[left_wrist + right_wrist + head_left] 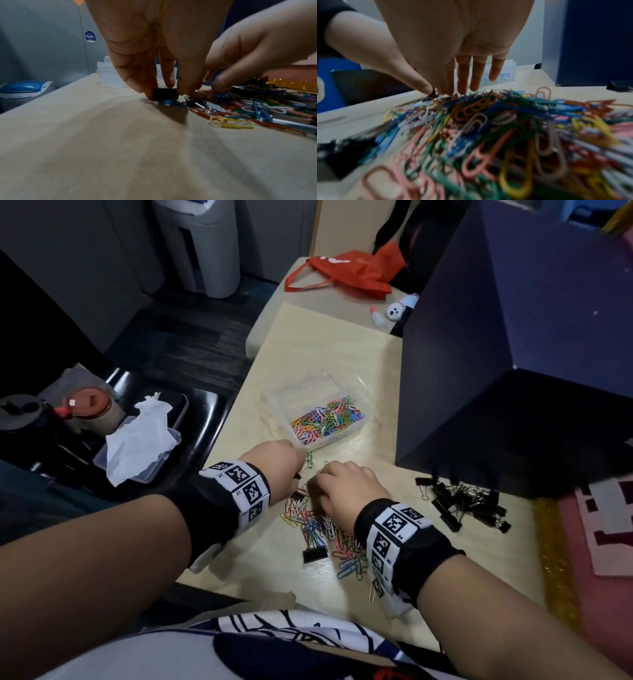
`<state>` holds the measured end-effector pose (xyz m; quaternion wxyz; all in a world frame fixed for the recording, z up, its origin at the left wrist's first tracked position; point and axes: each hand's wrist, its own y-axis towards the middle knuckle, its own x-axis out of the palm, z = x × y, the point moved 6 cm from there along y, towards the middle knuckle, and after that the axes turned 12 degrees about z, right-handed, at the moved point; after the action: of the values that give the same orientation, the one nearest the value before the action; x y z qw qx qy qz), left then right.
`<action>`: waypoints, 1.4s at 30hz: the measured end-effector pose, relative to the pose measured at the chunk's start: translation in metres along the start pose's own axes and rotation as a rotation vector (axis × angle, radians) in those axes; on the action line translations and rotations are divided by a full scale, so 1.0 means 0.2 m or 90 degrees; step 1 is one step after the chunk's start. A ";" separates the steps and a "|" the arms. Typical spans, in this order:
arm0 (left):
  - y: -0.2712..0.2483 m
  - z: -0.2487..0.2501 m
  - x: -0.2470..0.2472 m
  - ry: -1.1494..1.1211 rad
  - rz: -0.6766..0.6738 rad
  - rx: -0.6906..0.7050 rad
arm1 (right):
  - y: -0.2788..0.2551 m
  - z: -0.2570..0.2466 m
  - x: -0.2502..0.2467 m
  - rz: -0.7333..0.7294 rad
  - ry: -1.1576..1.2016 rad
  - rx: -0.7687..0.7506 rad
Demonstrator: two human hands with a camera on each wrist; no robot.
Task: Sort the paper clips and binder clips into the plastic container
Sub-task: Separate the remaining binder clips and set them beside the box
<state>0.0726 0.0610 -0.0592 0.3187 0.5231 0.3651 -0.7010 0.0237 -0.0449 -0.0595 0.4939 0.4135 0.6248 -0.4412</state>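
Observation:
A clear plastic container (pixel 342 436) holds coloured paper clips (pixel 327 417) at the table's middle. Nearer me lies a loose pile of coloured paper clips (pixel 325 529), with one black binder clip (pixel 314 554) at its near edge. My left hand (pixel 301 470) is at the pile's far left; its fingertips pinch a small black binder clip (pixel 165 94) just above the tabletop. My right hand (pixel 313 482) is beside it. Its thumb and forefinger (pixel 426 88) pinch a small clip at the pile's far edge; the other fingers are straight. I cannot tell which kind of clip it is.
A heap of black binder clips (pixel 466 505) lies to the right. A big dark blue box (pixel 513 354) stands behind it, close to the container. The table's left edge (pixel 226 440) drops to a black seat with tissue (pixel 137 446). A red bag (pixel 352 272) lies far back.

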 end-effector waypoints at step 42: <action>0.10 0.32 -0.05 0.089 -0.191 0.082 | -0.41 0.28 -0.08 0.060 0.176 0.219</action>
<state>0.0584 -0.0033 -0.0411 0.1502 0.5291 0.4150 -0.7248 -0.0383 -0.1229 -0.0388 0.3461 0.5768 0.5823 -0.4566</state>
